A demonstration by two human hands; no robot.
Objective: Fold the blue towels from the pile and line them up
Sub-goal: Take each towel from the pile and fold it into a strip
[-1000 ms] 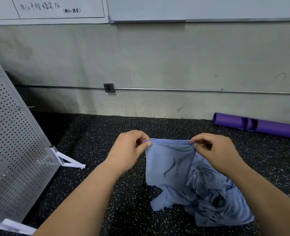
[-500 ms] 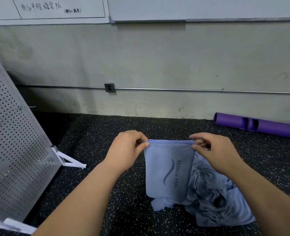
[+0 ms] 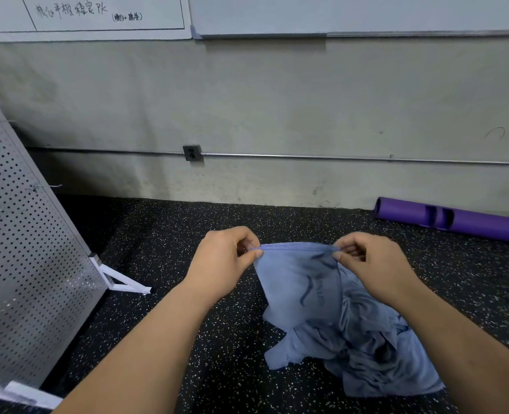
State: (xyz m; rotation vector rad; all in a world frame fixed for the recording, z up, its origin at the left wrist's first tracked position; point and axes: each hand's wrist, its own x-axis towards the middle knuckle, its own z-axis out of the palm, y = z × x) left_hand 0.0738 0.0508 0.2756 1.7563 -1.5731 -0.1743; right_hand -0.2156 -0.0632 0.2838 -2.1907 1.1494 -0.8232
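A blue towel (image 3: pixel 299 282) with a printed wave logo hangs from its top edge above the floor. My left hand (image 3: pixel 223 261) pinches the left end of that edge. My right hand (image 3: pixel 369 264) pinches the right end. The edge is stretched between them, slightly bowed. Below and to the right lies a crumpled pile of blue towels (image 3: pixel 375 354) on the black speckled floor (image 3: pixel 217 339). The hanging towel's lower part rests on the pile and partly hides it.
A perforated metal panel (image 3: pixel 23 264) leans on white feet at the left. A purple rolled mat (image 3: pixel 456 221) lies against the wall at the right. The grey wall carries a pipe and an outlet box (image 3: pixel 192 152).
The towel has sagged and creased, so its logo is now partly folded out of sight. Both hands keep their pinch and sit at about the same place.
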